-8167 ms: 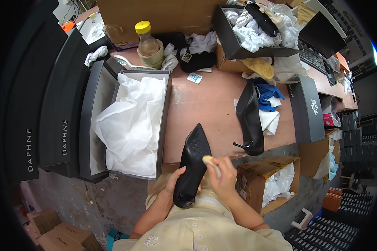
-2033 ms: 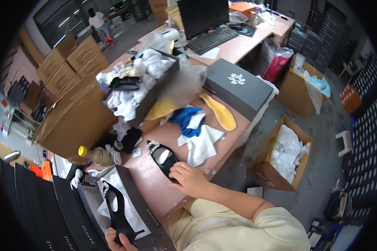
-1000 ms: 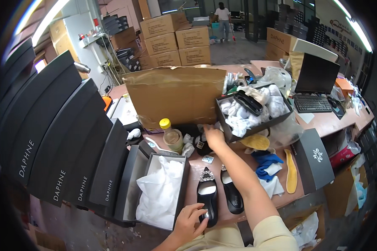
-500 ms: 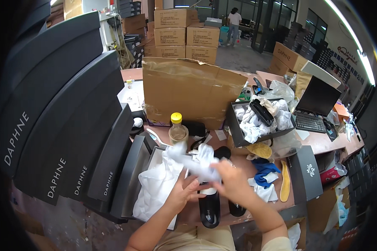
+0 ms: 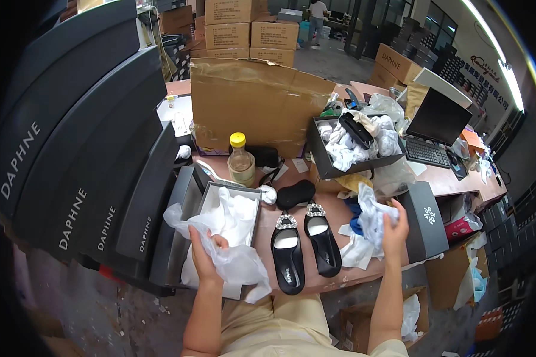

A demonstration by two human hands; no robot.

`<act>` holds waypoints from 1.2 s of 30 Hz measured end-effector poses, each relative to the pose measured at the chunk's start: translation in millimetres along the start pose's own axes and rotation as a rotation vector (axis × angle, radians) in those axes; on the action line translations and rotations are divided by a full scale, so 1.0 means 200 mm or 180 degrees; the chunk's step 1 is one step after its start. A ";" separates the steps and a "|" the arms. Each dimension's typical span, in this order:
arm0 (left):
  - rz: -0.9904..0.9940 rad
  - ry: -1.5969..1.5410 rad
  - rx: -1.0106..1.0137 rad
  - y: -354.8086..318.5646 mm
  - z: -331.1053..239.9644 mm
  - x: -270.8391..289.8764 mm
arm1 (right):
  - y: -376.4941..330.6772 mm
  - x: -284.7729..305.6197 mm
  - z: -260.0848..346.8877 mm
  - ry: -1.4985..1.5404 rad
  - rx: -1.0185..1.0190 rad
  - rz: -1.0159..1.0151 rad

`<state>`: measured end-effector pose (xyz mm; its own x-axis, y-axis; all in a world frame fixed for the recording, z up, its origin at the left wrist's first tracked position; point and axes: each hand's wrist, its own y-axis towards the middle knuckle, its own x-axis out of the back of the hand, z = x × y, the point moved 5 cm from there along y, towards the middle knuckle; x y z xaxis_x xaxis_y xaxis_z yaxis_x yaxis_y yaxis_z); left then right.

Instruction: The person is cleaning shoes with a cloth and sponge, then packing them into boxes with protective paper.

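A thin, translucent white sheet of tissue paper (image 5: pixel 244 262) hangs from my left hand (image 5: pixel 205 259), its fingers closed on it. It drapes across the front of an open grey shoe box (image 5: pixel 257 229) lined with white tissue. At the right, my right hand (image 5: pixel 396 229) grips a crumpled white cloth (image 5: pixel 372 214) above a blue cloth (image 5: pixel 356 223) and other white pieces. Between my hands, two black slip-on shoes, the left shoe (image 5: pixel 287 262) and the right shoe (image 5: pixel 323 244), lie side by side, with sparkling buckles and their heel ends toward me.
Tall dark shoe boxes (image 5: pixel 89 149) stand at the left. Beyond the shoes are a black rounded pad (image 5: pixel 296 193), a yellow-capped bottle (image 5: pixel 242 166) and a cardboard sheet (image 5: pixel 256 107). A box of crumpled white stuffing (image 5: pixel 339 169), a monitor (image 5: pixel 441 124) and a dark box (image 5: pixel 423 217) are right.
My hands have moved apart from above the shoes, the left toward the shoe box with tissue paper, the right toward the cloths with a white cloth. Both shoes now show fully.
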<state>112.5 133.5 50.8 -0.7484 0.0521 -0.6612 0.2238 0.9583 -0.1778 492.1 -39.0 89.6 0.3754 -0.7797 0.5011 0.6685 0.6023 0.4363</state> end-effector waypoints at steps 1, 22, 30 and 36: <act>-0.0326 0.0063 0.0168 0.00 0.02 -0.02 | 0.00 -0.03 0.01 -0.0562 0.0207 0.0150; -0.0937 0.0247 -0.0923 -0.10 -0.07 0.21 | -0.61 -0.41 0.48 0.1793 -0.0895 0.2649; -0.0601 0.1193 -0.1118 -0.08 -0.11 0.17 | -0.58 -0.27 0.38 0.1864 -0.0305 0.2372; -0.0444 0.0672 -0.0317 -0.08 -0.14 0.26 | -0.59 -0.19 0.30 0.1835 -0.1283 0.2441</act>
<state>51.7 129.4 39.3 -0.8836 -0.0351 -0.4668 0.0546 0.9827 -0.1771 359.7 -69.9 64.0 0.9692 -0.2392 0.0590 0.2460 0.9517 -0.1839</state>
